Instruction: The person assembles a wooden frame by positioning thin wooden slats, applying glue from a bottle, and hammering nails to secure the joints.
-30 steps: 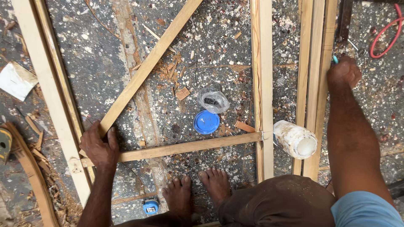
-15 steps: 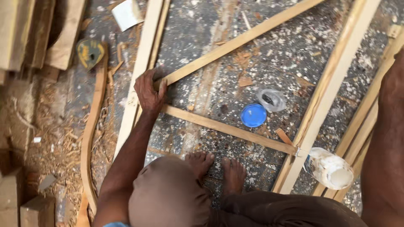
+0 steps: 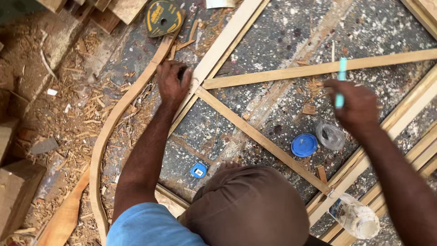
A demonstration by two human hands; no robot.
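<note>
Near the top centre, at the joint where two thin wooden slats (image 3: 259,136) meet the long pale frame rail (image 3: 218,50), the left hand (image 3: 173,82) rests w/ fingers curled against the rail's edge; whether it grips anything small cannot be told. One slat (image 3: 318,69) runs from this joint toward the upper right; the other runs diagonally down-right to a second frame rail (image 3: 364,168) at the lower right.

Right hand (image 3: 357,107) is closed around a slim turquoise pencil-like tool (image 3: 341,79), held upright, its upper end crossing over the upper slat.

Below the right hand, on the paint-speckled floor (image 3: 273,32) betw. the slats: a blue round lid (image 3: 304,145), touching or just beside a crumpled clear plastic bag (image 3: 330,135). Small wood chips lie near them. A small blue tape measure (image 3: 198,171) sits on the floor near the person's knee, which is covered in brown fabric (image 3: 248,209).

Lower right: a clear plastic bottle (image 3: 357,218) lies on its side beside the frame rails.

Left of the frame: a curved wooden strip (image 3: 109,132) bends from the top down to the lower left, lying among sawdust and shavings (image 3: 77,114). A yellow-and-dark circular disc (image 3: 163,17) sits at the top, just above the curved strip's end. Wood blocks (image 3: 18,191) stand along the far left edge.
</note>
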